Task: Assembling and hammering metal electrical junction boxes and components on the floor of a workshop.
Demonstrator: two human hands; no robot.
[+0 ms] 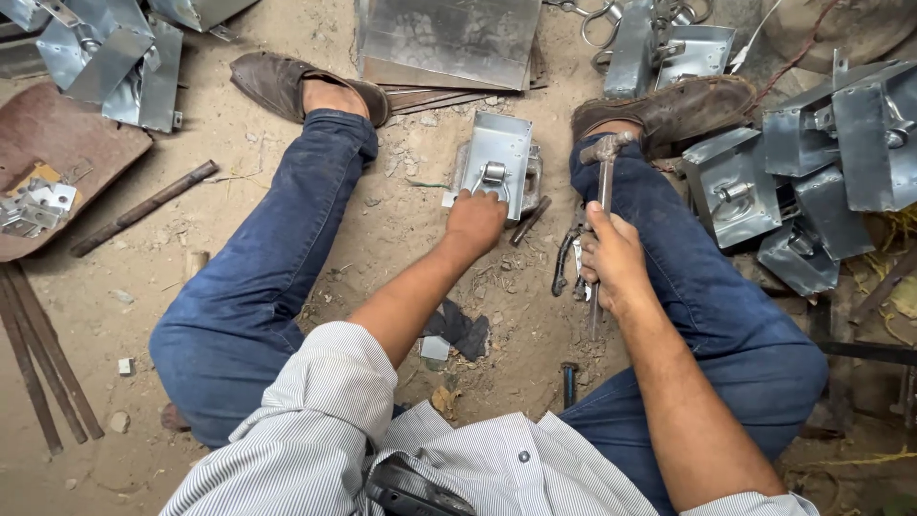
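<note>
Dirt floor (pixel 287 248): metal box (pixel 497 158) under left hand (pixel 475 218)

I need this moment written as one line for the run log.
left hand pressing metal box part on dirt ground | right hand gripping hammer, head raised | pliers beside right hand

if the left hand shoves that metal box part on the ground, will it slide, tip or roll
The sheet-metal box part lies flat on sandy ground, so it would probably scrape along rather than roll. It sits low and wide, so tipping seems unlikely. Folded metal likely stays stiff under the left hand.
</note>
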